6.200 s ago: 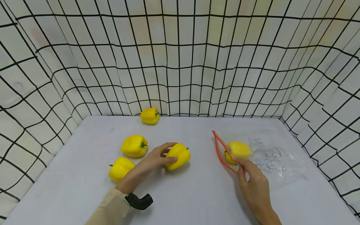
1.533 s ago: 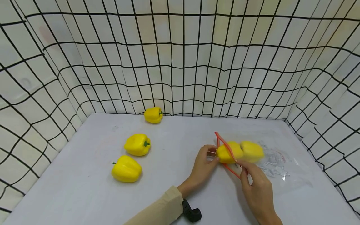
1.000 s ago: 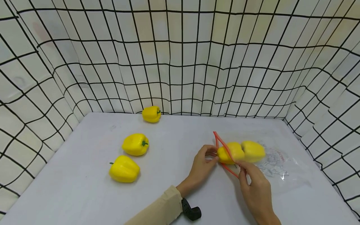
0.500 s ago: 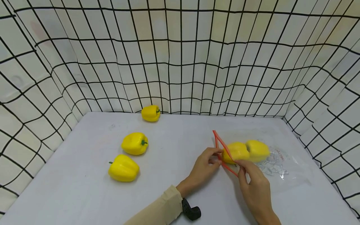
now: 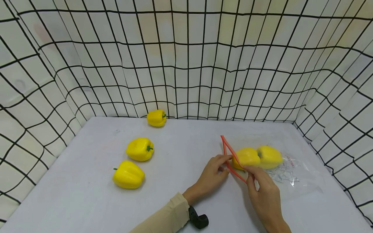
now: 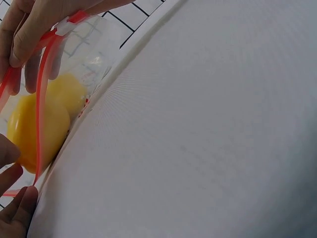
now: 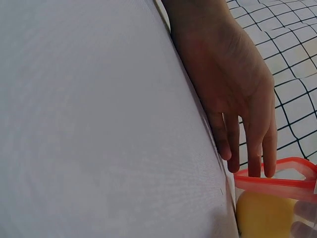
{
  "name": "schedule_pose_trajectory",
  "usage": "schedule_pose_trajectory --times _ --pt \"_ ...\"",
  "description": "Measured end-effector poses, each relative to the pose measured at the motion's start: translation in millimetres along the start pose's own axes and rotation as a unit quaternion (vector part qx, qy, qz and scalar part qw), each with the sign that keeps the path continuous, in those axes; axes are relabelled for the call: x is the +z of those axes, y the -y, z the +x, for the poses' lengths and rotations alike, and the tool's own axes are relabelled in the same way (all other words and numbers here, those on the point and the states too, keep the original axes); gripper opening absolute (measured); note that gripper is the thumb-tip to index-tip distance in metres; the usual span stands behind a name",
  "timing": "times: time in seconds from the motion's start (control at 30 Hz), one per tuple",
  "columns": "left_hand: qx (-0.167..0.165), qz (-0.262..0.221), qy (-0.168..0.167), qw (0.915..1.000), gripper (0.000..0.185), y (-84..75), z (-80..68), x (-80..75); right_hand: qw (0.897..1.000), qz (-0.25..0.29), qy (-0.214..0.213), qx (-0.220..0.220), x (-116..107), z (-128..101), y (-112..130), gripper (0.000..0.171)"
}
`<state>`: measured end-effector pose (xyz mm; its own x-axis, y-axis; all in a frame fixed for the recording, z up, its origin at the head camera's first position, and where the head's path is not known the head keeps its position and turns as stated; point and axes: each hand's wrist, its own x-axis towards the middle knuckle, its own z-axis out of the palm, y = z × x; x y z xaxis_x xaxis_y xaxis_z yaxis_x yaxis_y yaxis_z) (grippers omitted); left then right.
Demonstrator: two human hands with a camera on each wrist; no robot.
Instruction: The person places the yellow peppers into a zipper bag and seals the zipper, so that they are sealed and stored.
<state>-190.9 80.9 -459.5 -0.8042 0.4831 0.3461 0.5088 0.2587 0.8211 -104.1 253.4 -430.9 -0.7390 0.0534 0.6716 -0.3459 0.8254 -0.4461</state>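
On the right of the table lies a clear plastic zip bag (image 5: 306, 176) with a red zip edge (image 5: 229, 147). Two yellow bell peppers are inside, a nearer one (image 5: 246, 157) by the mouth and a farther one (image 5: 270, 157) touching it. My right hand (image 5: 265, 197) pinches the near side of the zip edge, holding the mouth apart; a white slider (image 6: 64, 27) shows beside it in the left wrist view. My left hand (image 5: 211, 176) reaches to the mouth, its fairly straight fingers (image 7: 255, 144) right at the red edge and the nearer pepper's end.
Left on the white table (image 5: 175, 207) lie three more yellow peppers: a near one (image 5: 128, 174), a middle one (image 5: 140, 149) and a back one (image 5: 156, 118) at the far edge. Black-grid netting (image 5: 186, 64) encloses the back and sides. A black device (image 5: 198, 218) sits at the left cuff.
Since the earliest frame my left hand has brought a pepper from mid-table into the bag. Over the last second both bagged peppers slid right, deeper in, and my left fingers loosened from the nearer one.
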Motion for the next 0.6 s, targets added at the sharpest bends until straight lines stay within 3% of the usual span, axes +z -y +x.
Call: schedule_pose_trajectory --times 0.47,0.6 --pt "0.007 0.031 -0.001 0.9995 0.049 1.1 2.9 2.6 1.000 -0.006 -0.007 -0.008 0.6 -0.5 -1.6 0.030" --pt "0.012 0.077 0.020 0.9967 0.047 -5.4 0.1 -1.6 1.000 -0.011 -0.012 -0.012 1.8 0.1 -1.5 0.030"
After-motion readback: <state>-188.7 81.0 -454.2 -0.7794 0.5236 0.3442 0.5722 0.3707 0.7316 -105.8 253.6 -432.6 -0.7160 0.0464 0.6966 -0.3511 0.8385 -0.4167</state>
